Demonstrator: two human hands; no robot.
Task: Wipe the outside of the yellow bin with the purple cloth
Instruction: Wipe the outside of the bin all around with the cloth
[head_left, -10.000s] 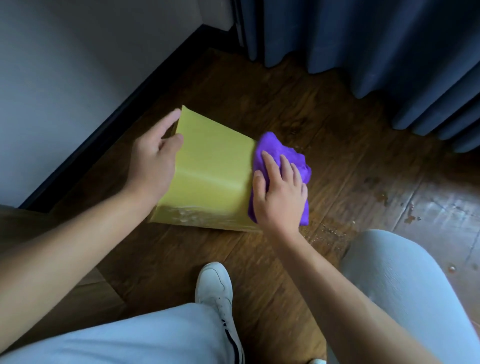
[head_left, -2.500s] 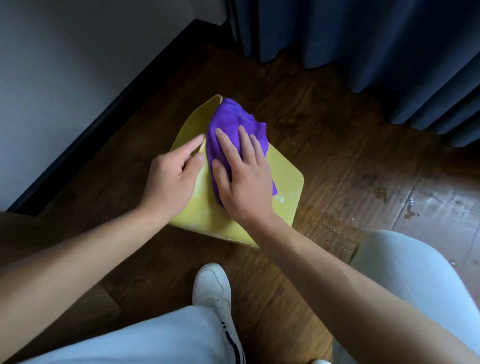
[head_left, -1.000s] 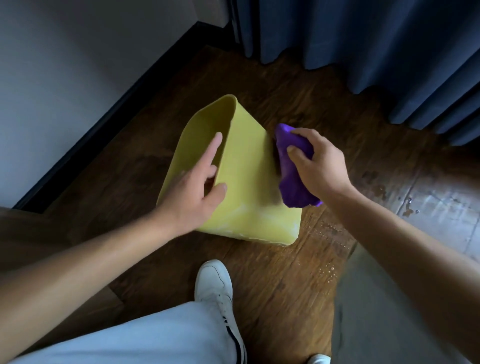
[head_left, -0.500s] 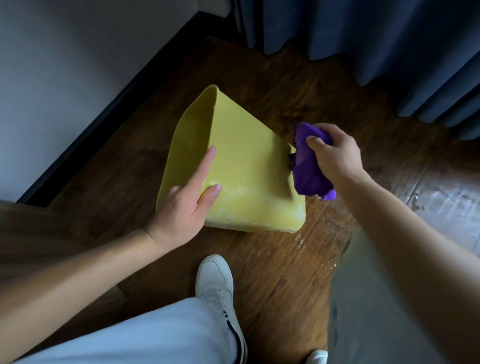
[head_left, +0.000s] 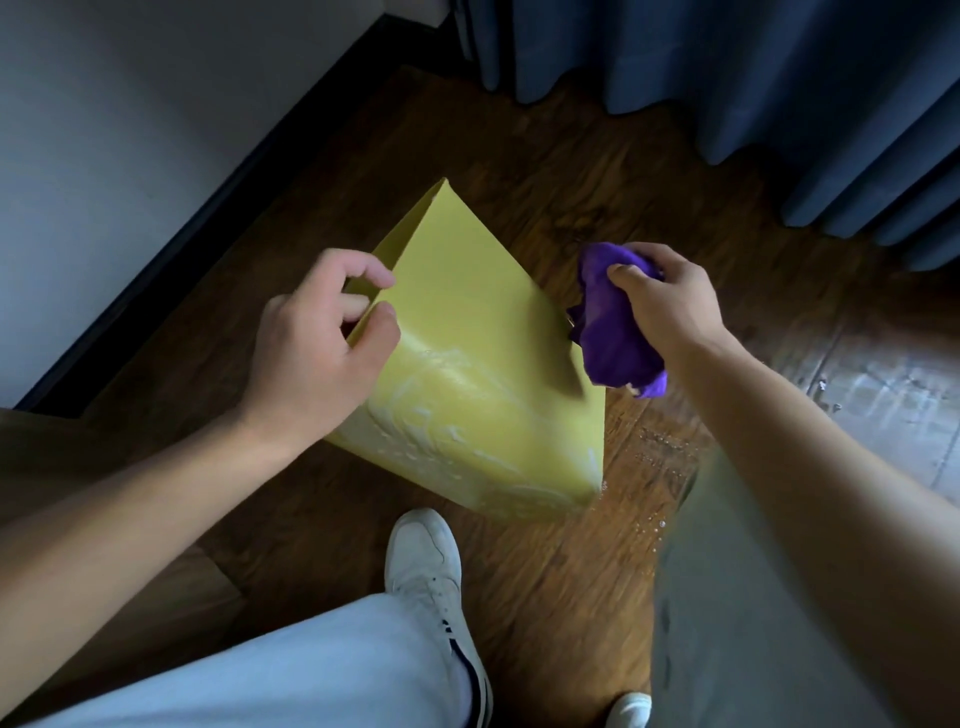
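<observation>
Gripping yellow bin (head_left: 467, 374) rim, left hand (head_left: 317, 343); right hand (head_left: 670, 301) clutches purple cloth (head_left: 613, 332).

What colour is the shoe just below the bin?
White, with a dark stripe near its heel. The shoe shows clearly in the head view, just below the bin.

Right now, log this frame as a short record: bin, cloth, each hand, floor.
bin: yellow bin tipped on the wooden floor, its opening turned away toward the wall, soapy streaks near its base
cloth: purple cloth bunched at the bin's right edge
left hand: left hand grips the bin's rim
right hand: right hand grips the cloth
floor: water droplets right of the bin
other: white shoe in front of the bin
</observation>
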